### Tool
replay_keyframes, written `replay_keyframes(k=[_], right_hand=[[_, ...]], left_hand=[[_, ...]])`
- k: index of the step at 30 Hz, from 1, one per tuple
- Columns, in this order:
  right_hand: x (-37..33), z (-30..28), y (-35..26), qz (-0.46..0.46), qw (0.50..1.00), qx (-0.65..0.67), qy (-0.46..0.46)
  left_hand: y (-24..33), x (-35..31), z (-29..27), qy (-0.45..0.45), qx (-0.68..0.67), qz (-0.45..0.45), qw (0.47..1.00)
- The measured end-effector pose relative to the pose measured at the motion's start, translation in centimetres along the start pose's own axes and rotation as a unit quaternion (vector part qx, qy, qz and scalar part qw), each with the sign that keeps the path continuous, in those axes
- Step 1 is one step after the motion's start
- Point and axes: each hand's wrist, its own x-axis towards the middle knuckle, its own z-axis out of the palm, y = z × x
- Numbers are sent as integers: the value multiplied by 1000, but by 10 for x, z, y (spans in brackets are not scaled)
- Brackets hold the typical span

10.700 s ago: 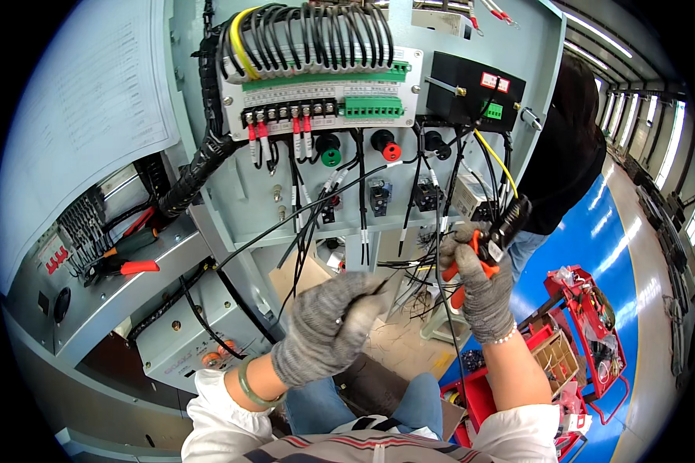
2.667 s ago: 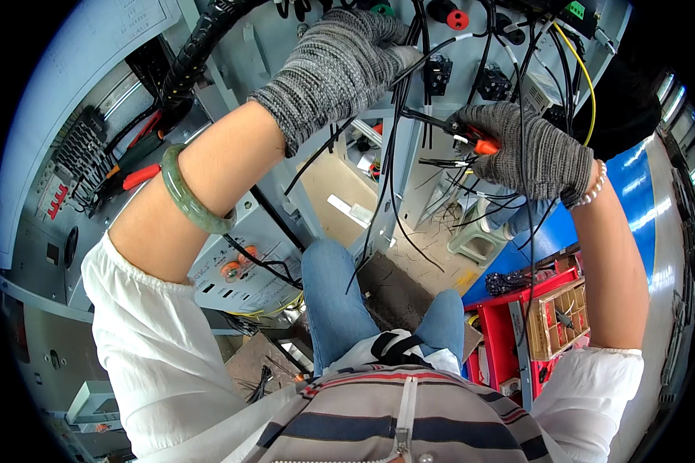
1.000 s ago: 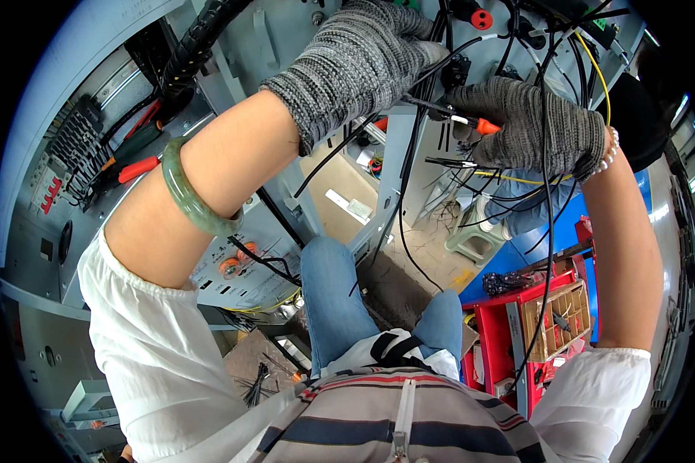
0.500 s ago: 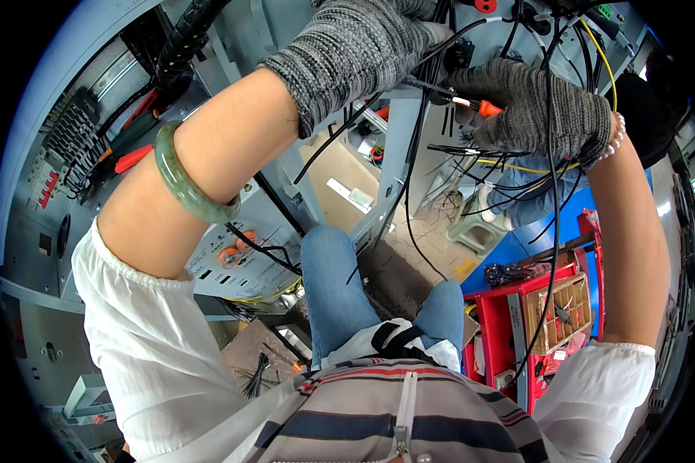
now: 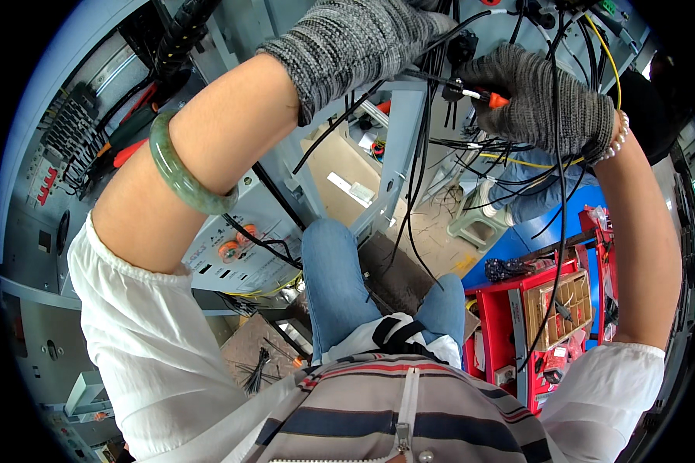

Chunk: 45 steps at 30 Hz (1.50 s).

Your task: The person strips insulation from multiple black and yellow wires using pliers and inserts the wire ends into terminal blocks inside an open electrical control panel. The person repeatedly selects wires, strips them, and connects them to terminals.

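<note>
- My left hand (image 5: 363,50) is up by the top edge, and its grip looks closed on a bunch of black wires (image 5: 426,108). I can't see all its fingertips.
- My right hand (image 5: 544,100) has its grip wrapped around a tool with an orange end (image 5: 499,101).
- The bunch is between my two hands, and its loose ends hang down.
- The thin dark end of the tool points left at the bunch. I can't tell if it touches the wires, or how wide it is at the tip.
- I think I should hold the bunch snug, so no wire slips out.
- I should line up the tip first and look well, then squeeze slowly, so I don't hurt a wire.
- My left fingers should stay away from that tip.
- A long black wire (image 5: 562,201) hangs in front of my right hand. It could get caught, so I should mind it, and the yellow wire (image 5: 614,69) too.
</note>
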Motion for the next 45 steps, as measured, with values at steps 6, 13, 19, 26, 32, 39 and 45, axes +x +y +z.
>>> replay_keyframes(k=[6,13,19,26,32,39,45], right_hand=[[-11,-2,-4,46,999,-15,13],[-8,5,-3,84,996,-8,31],[-13,9,-1,31,995,-36,83],[-14,10,2,12,994,-46,98],[-5,4,-11,63,998,12,23],[-2,-2,-9,49,996,72,-28],[-2,0,-2,13,998,52,-11]], left_hand=[[8,6,4,5,54,38,998],[3,6,7,23,32,31,999],[4,6,10,42,38,46,997],[15,8,8,29,33,3,999],[7,2,8,44,-13,26,999],[12,3,6,13,3,0,1000],[6,3,12,43,-20,10,999]])
